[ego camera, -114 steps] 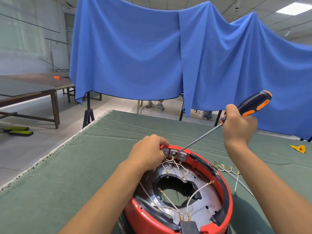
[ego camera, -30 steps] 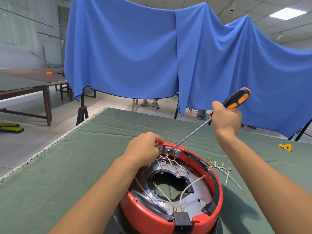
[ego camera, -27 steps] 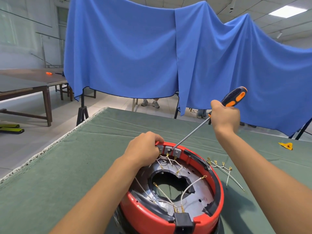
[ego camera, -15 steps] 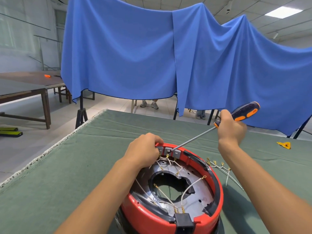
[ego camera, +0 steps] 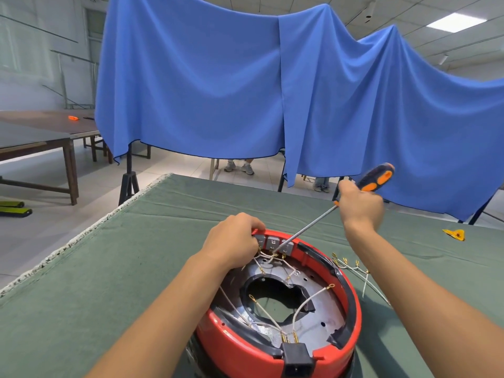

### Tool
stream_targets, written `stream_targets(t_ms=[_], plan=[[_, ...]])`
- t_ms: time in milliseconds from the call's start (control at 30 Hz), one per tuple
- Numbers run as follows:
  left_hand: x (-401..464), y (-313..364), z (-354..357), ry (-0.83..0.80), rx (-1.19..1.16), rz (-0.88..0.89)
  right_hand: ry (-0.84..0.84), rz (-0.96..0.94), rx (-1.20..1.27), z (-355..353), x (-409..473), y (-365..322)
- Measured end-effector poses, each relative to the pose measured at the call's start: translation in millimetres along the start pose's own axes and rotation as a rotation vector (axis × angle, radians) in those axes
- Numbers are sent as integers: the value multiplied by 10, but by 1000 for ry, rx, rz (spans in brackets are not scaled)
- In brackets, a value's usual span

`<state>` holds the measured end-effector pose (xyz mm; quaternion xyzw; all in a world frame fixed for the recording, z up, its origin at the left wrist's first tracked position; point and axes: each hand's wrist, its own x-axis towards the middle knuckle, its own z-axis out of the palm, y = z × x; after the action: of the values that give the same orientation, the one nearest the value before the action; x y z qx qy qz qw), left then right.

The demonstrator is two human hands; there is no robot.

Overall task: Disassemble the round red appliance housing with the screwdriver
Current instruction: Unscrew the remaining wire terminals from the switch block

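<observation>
The round red appliance housing [ego camera: 237, 347] lies open side up at the near middle of the green table, showing a silver inner plate, white wires and a black socket at its near rim. My left hand [ego camera: 231, 241] grips its far rim beside three grey terminal blocks [ego camera: 272, 243]. My right hand [ego camera: 360, 204] grips the black and orange handle of the screwdriver [ego camera: 308, 227]. The long shaft slants down to the left, and its tip sits at the wires just below the terminal blocks.
A loose bundle of white wires [ego camera: 354, 271] with gold ends lies on the green table cover [ego camera: 81, 282] right of the housing. A small yellow piece [ego camera: 454, 233] lies far right. Blue cloth [ego camera: 245, 83] hangs behind the table. Wooden tables [ego camera: 35, 137] stand at left.
My right hand has raised the screwdriver handle again after dipping it low, with the tip staying at the terminal blocks. My left hand stays on the housing rim.
</observation>
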<state>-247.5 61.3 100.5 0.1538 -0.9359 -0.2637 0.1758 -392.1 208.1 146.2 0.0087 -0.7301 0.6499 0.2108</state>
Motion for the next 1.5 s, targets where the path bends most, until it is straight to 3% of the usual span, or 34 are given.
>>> stream_targets(t_ms=[200, 467, 600, 833, 1067, 1367, 1500], plan=[[10, -3, 12, -16, -24, 10, -80, 45, -11, 185, 10, 46], [-4, 14, -22, 13, -18, -36, -53, 52, 218, -81, 6, 14], [-30, 110, -142, 128, 161, -76, -17, -15, 354, -290, -131, -34], [-232, 144, -227, -141, 483, -263, -7, -177, 533, -491, -431, -110], [-340, -48, -86, 9, 388, -103, 47, -121, 559, -483, -617, -39], [-251, -124, -92, -36, 301, 61, 89, -194, 547, -597, -651, 27], [-274, -87, -84, -130, 247, 138, 107, -210, 579, -597, -642, 22]])
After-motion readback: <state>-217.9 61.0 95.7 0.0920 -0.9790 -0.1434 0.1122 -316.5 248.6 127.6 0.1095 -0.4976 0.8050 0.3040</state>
